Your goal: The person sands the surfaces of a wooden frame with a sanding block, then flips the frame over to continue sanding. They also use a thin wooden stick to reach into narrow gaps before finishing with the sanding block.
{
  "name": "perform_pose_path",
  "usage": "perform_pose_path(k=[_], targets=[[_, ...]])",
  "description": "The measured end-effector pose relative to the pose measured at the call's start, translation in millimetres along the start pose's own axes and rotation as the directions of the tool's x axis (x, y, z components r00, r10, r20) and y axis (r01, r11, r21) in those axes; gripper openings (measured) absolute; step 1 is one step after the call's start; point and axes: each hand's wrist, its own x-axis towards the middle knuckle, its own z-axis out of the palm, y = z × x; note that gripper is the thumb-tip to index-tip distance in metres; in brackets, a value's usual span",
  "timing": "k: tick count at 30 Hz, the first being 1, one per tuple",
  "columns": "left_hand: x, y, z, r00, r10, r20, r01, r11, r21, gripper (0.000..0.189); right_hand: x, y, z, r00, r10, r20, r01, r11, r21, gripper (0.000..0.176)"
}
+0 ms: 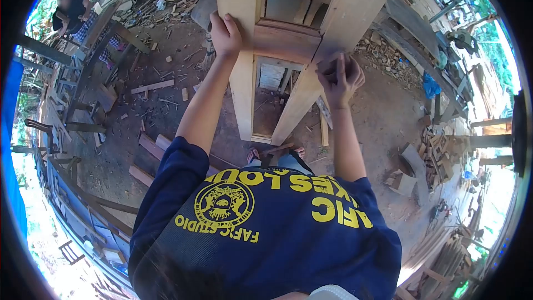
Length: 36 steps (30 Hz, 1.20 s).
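Two long pale boards, a left board and a right board, stretch away in front of me. A reddish-brown wooden crosspiece spans between them, with a dark line where it meets the right board. My left hand is closed at the outer edge of the left board, its fingers curled against the wood. My right hand is at the outer side of the right board, near that joint. Its fingers are bent together around something dark and blurred, which I cannot make out.
Wood scraps and offcuts litter the dirt floor. Loose planks lie by my feet. Another person is at the far left beside timber framing. On the right are a scrap pile and a blue plastic bag.
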Motion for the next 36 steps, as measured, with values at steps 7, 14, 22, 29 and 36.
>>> perform_pose_path(k=[7,14,22,29,36], targets=[[8.0,-21.8,-7.8,0.939,-0.255,0.231,0.301,0.934,-0.192,0.046,9.3,27.9,2.5,0.843,-0.498,0.202,0.538,0.794,-0.284,0.059],[7.9,-45.2,2.5,0.93,-0.238,0.28,0.34,0.844,-0.414,0.052,34.3,-63.2,82.8,0.798,-0.58,0.164,0.603,0.761,-0.238,0.058],[7.0,-42.5,-5.6,0.908,-0.19,0.374,0.381,0.746,-0.546,0.052,36.7,-80.4,91.5,0.784,-0.603,0.148,0.619,0.74,-0.262,0.056],[2.3,-34.7,-2.2,0.949,-0.178,0.259,0.282,0.847,-0.45,0.051,32.8,4.2,36.8,0.79,-0.598,0.136,0.611,0.747,-0.263,0.054],[4.9,-46.0,5.1,0.94,-0.191,0.284,0.328,0.742,-0.585,0.055,44.2,-80.8,80.3,0.766,-0.594,0.246,0.643,0.72,-0.262,0.059]])
